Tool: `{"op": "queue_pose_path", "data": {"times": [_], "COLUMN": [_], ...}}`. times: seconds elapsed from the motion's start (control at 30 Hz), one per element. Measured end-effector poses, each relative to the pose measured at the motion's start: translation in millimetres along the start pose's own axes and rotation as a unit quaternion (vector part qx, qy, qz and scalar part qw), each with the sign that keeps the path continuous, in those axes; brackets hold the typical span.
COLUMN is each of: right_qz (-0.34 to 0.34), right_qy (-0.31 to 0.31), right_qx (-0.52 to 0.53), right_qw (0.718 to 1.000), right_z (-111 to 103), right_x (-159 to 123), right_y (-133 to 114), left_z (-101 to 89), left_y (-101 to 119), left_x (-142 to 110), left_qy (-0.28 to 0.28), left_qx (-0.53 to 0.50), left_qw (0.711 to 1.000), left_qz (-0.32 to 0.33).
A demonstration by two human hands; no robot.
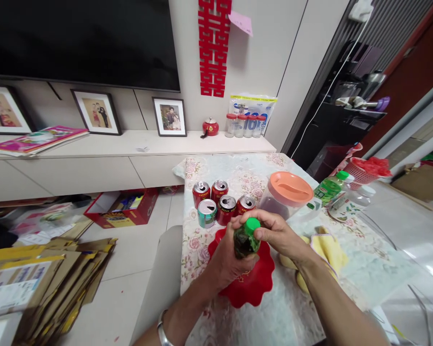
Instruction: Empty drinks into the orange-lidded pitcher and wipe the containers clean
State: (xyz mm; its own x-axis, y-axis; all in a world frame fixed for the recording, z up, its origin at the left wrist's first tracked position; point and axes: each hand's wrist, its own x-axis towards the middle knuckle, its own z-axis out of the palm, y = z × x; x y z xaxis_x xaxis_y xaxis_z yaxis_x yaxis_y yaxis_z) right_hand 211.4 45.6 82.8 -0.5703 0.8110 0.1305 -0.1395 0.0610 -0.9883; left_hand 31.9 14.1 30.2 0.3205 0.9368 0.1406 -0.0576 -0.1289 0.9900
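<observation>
Bottle point(246, 244), dark leafy stuff visible inside, held upright or nearly so above the red scalloped tray point(250, 290), near side of the surface point(274, 312). Left edge of the surface runs just left of the tray; a strip of flowered cloth lies between. Grey seat point(159, 274) beside that edge.

Room: five drink cans point(226, 207) close together on the far side of the tray, four red, one teal. Open cloth beyond them, up to the far edge by the white cabinet point(159, 168). Right of the cans, a jug with an orange lid point(290, 190); yellow cloth item point(328, 247) right of the tray. More open cloth at far right-near. Green-labelled bottle point(327, 188) and clear container point(350, 202) by the right edge.

Grip: left hand point(228, 259) wrapped round the bottle's body, fingers closed. Right hand point(279, 233) at the top, thumb against the green cap point(252, 225), fingers curled on its far side; pinching it.
</observation>
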Motion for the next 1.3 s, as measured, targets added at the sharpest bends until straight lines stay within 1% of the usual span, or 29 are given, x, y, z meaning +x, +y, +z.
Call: {"op": "queue_pose_path", "data": {"times": [0.13, 0.3, 0.37, 0.4, 0.47, 0.5, 0.57, 0.67, 0.7, 0.77, 0.87, 0.97, 1.07, 1.13, 1.17, 1.2, 1.23, 1.27, 1.3], "right_qz": [-0.005, -0.012, -0.018, -0.021, -0.019, -0.016, -0.005, 0.006, 0.007, 0.001, -0.013, -0.02, -0.023, -0.024, -0.024, -0.024, -0.023, -0.021, -0.018], "right_qy": [0.068, 0.182, 0.223, 0.234, 0.222, 0.201, 0.138, 0.059, 0.044, 0.034, 0.056, 0.11, 0.196, 0.262, 0.29, 0.309, 0.315, 0.307, 0.284], "right_qx": [-0.021, -0.059, -0.067, -0.067, -0.058, -0.049, -0.027, 0.001, 0.007, 0.013, 0.012, 0.0, -0.017, -0.035, -0.046, -0.054, -0.058, -0.058, -0.054], "right_qw": [0.997, 0.982, 0.972, 0.97, 0.973, 0.978, 0.99, 0.998, 0.999, 0.999, 0.998, 0.994, 0.98, 0.964, 0.956, 0.949, 0.947, 0.95, 0.957], "right_z": [6.7, 22.0, 27.2, 28.1, 25.0, 20.9, 9.2, -7.7, -11.0, -12.9, -6.9, 5.1, 21.4, 32.8, 37.5, 40.8, 42.1, 41.2, 37.9], "right_x": [-4.2, -7.8, -10.3, -11.8, -14.7, -15.8, -16.2, -11.7, -9.4, -5.0, -2.1, -3.1, -5.2, -7.5, -9.1, -11.1, -13.2, -15.3, -17.3], "right_y": [1.7, 11.0, 16.1, 17.9, 19.1, 18.4, 15.1, 9.7, 8.7, 8.6, 11.6, 16.0, 20.8, 23.9, 25.1, 25.7, 25.7, 24.8, 23.1], "left_z": [9.8, 26.2, 29.1, 28.8, 24.7, 21.2, 12.7, 1.2, -1.6, -5.6, -7.2, -1.0, 13.6, 23.9, 27.6, 29.7, 30.1, 28.6, 25.6], "left_y": [0.2, -8.4, -9.1, -8.1, -3.6, -0.7, 4.9, 9.9, 10.6, 11.0, 9.9, 7.0, 2.3, -0.9, -2.0, -2.6, -2.6, -2.0, -0.9], "left_x": [-0.3, -0.8, -0.4, -0.3, -0.2, 0.1, 1.8, 6.9, 8.6, 10.7, 9.3, 5.1, 3.0, 2.9, 2.9, 2.9, 2.7, 2.5, 2.3], "left_qy": [0.034, 0.106, 0.12, 0.121, 0.102, 0.086, 0.04, -0.017, -0.035, -0.059, -0.058, -0.029, 0.035, 0.089, 0.109, 0.116, 0.114, 0.103, 0.086], "left_qx": [0.003, 0.074, 0.089, 0.092, 0.093, 0.09, 0.076, 0.043, 0.032, 0.018, 0.006, 0.004, 0.032, 0.071, 0.084, 0.09, 0.09, 0.086, 0.081], "left_qw": [0.999, 0.991, 0.988, 0.988, 0.99, 0.992, 0.995, 0.998, 0.998, 0.997, 0.997, 0.999, 0.998, 0.992, 0.989, 0.988, 0.989, 0.99, 0.993], "left_qz": [0.008, -0.035, -0.042, -0.04, -0.035, -0.033, -0.04, -0.045, -0.045, -0.046, -0.046, -0.032, -0.029, -0.046, -0.047, -0.046, -0.039, -0.032, -0.026]}}
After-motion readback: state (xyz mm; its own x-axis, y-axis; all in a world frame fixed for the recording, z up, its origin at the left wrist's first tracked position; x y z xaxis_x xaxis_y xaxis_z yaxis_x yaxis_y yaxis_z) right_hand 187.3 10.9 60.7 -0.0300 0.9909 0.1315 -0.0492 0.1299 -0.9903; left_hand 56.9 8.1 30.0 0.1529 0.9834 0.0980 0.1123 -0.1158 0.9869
